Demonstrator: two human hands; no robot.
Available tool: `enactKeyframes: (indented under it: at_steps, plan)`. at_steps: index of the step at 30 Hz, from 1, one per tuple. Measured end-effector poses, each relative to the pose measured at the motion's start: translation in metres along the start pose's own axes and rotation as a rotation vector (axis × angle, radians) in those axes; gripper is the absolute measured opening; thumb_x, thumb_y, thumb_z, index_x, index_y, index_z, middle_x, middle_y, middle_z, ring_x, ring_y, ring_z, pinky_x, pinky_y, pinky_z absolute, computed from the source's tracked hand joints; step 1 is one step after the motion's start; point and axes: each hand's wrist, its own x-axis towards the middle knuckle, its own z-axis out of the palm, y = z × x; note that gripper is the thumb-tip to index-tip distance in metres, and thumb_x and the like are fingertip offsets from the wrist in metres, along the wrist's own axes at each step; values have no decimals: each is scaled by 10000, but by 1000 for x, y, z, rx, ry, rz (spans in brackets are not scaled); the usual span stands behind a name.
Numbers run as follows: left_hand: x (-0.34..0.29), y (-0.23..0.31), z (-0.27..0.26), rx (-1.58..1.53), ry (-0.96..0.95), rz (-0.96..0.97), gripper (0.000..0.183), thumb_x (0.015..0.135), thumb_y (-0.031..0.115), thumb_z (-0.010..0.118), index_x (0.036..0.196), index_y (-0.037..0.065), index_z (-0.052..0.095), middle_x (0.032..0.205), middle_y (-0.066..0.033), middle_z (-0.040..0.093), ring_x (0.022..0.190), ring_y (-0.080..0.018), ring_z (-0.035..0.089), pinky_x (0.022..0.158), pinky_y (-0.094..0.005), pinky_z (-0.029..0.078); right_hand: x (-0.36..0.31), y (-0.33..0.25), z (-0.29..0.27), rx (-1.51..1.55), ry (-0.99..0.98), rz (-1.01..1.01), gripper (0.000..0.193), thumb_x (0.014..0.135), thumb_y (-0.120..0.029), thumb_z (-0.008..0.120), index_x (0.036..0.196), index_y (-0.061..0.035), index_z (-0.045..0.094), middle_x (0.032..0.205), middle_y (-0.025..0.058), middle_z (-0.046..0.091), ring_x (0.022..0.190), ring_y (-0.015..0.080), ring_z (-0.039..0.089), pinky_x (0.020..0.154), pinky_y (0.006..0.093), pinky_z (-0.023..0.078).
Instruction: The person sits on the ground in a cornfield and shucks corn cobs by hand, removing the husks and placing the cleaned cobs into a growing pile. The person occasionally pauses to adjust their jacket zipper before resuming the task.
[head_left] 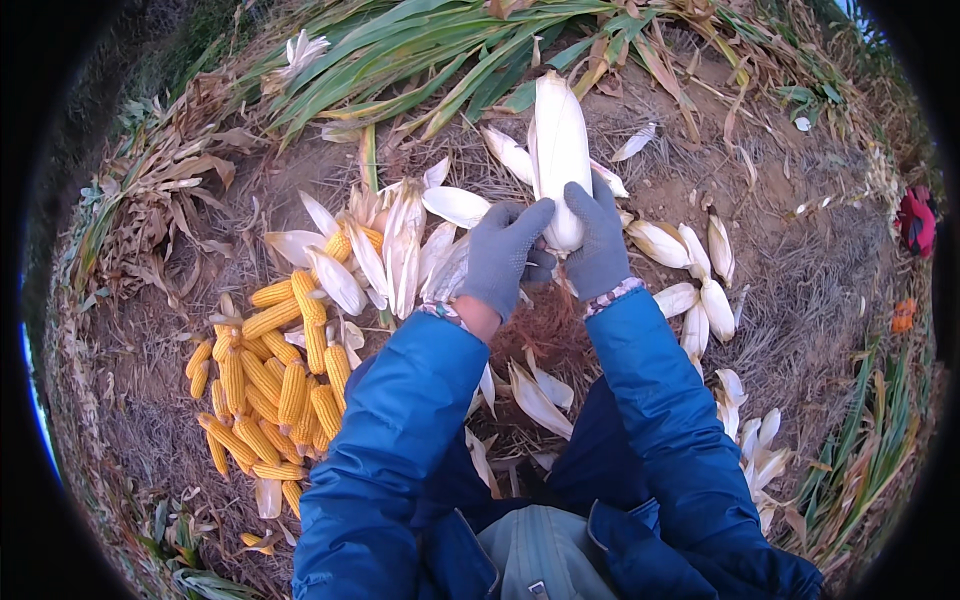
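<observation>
An ear of corn in its pale husk (562, 140) points away from me, held up in front of my knees. My right hand (598, 238), in a grey glove, is closed around its lower right side. My left hand (508, 248), gloved alike, presses its bent fingers against the lower left side of the same ear. Some of the left fingertips are hidden behind the hand and the ear. No yellow kernels show on this ear. To the left lies a heap of husked yellow corn cobs (262, 395).
Loose pale husks (403, 245) lie between the cobs and my left hand. Several unhusked ears (716, 308) rest on the right. Green and dry stalks (430, 60) are piled at the far side. A red item (915, 220) and an orange one (904, 316) lie far right.
</observation>
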Motion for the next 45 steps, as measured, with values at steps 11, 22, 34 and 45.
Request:
enactKeyframes:
  at_steps: [11,22,34,45]
  plan:
    - [11,-9,-7,-104,-48,47,178,841,123,622,914,-21,546,715,-103,592,540,-173,584,479,-280,498,2,1,-2,11,-29,-23,683,783,-158,669,1350,65,360,1238,168,510,1075,245,549,891,348,472]
    - [4,-9,2,29,8,33,212,824,106,552,982,-34,533,738,-146,617,537,-227,624,482,-323,543,2,6,-3,132,35,9,637,814,-160,620,1360,34,357,1228,164,518,1072,260,558,896,362,480]
    - [3,1,1,999,208,834,174,850,146,568,847,-26,596,635,-112,603,567,-167,610,539,-288,490,5,-8,0,107,-57,62,624,810,-151,654,1340,22,374,1175,152,540,1009,249,586,845,366,504]
    - [18,-25,2,813,231,702,235,876,184,558,923,-35,628,688,-116,626,551,-165,608,522,-289,493,2,1,2,119,120,-120,585,785,-125,671,1286,34,412,1112,145,558,937,244,603,790,357,519]
